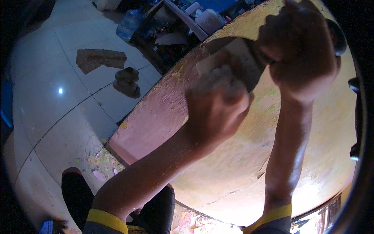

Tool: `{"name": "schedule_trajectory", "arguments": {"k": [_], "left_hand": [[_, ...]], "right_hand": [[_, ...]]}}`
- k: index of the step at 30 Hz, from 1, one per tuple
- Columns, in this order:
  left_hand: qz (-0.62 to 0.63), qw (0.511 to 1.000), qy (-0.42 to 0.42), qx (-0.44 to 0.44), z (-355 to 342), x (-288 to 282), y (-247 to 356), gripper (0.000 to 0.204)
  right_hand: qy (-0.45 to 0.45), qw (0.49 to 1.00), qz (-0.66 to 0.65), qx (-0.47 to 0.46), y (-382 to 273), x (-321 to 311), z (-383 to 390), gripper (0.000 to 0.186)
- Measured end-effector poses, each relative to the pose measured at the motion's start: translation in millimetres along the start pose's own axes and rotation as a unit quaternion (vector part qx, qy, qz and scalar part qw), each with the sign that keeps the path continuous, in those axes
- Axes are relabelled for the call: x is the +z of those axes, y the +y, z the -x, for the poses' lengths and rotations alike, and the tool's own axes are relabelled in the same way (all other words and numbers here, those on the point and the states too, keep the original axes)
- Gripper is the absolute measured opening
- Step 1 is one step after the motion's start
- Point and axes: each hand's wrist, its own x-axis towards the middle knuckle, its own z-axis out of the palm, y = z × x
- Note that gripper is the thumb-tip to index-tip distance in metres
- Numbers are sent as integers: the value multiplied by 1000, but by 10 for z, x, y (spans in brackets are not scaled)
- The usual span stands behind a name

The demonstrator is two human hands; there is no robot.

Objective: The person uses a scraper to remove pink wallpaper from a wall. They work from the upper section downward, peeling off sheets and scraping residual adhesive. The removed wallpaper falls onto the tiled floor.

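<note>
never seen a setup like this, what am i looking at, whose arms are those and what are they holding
There is no machine here: these are a person's own bare arms. The single picture comes from a wide fisheye camera worn on their head, looking down, so straight edges bend near the rim.

The right hand grips what looks like the handle of a broad-bladed tool. The left hand is curled at its pale blade; blur hides the exact grip.

In front of them is a painted surface, probably a wall, patchy yellow and pink. To the left is a tiled floor with a brown mat, a pair of shoes and paint-like flakes.
</note>
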Motion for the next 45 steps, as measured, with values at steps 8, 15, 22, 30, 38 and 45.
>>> {"name": "schedule_trajectory", "arguments": {"k": [8,15,22,30,38,45], "left_hand": [[7,1000,-3,7,20,-12,-53,31],[20,1000,2,-17,70,-64,-1,20],[58,998,-29,-10,96,-115,-58,31],[31,999,-15,-25,188,-154,-85,26],[33,999,23,-34,214,-110,-71,23],[-4,999,22,-33,318,-198,-175,29]], "right_hand": [[15,986,159,47,-93,180,-5,26],[-1,990,-93,106,-36,135,-68,10],[-16,926,374,-52,-65,231,-133,19],[117,960,-173,189,-117,452,-107,16],[47,994,101,10,-44,400,-11,10],[16,982,185,37,-94,537,86,11]]}}
